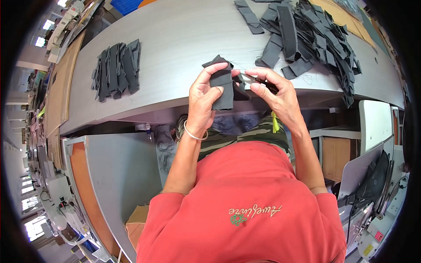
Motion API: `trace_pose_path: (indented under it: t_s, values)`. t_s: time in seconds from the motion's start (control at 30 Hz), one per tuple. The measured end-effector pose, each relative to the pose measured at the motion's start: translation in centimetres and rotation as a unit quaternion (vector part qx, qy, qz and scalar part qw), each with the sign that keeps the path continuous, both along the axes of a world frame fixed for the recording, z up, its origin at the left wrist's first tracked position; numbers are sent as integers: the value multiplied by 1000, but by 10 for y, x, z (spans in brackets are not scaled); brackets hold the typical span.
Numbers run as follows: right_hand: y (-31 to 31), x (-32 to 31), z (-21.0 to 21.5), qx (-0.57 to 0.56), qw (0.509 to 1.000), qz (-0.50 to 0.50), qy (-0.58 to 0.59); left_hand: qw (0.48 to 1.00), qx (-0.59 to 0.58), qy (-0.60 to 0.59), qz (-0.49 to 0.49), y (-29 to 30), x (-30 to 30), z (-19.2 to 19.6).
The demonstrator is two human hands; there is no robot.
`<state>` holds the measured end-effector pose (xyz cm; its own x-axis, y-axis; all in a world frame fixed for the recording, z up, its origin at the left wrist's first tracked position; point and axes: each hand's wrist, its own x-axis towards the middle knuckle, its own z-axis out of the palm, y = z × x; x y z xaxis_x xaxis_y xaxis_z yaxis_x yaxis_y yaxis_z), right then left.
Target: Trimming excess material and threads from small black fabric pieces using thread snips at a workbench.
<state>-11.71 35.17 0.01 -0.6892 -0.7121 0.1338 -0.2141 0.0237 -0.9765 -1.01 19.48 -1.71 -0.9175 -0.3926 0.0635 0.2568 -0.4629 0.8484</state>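
Grey surface (184,39) with two heaps of dark fabric strips, hands at its near edge.
Large heap (315,39) lies right, small stack (116,70) left; left hand (204,103) pinches a dark fabric piece (222,87) above the edge, right hand (276,94) closes on small snips (258,80) touching it.

Bare grey table (184,39) between neat strip stack (116,69) on the left and sprawling strip heap (313,37) on the right; both hands (206,98) (276,94) at near edge

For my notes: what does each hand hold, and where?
Left hand grips the dark cloth strip near its top; right hand holds a small dark tool, its kind unclear.
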Motion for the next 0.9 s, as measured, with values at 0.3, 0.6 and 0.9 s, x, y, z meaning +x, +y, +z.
trace_pose_path:
  t_s: [0.3,0.6,0.9]
  values:
    - [-3,7,4,58,981,-63,175,995,-103,4,10,3,-3,0]
    - [-6,-1,3,74,938,-87,326,989,-149,-3,13,1,-10,-2]
    - [-5,-5,-1,18,970,-72,233,988,-150,-23,2,2,-12,0]
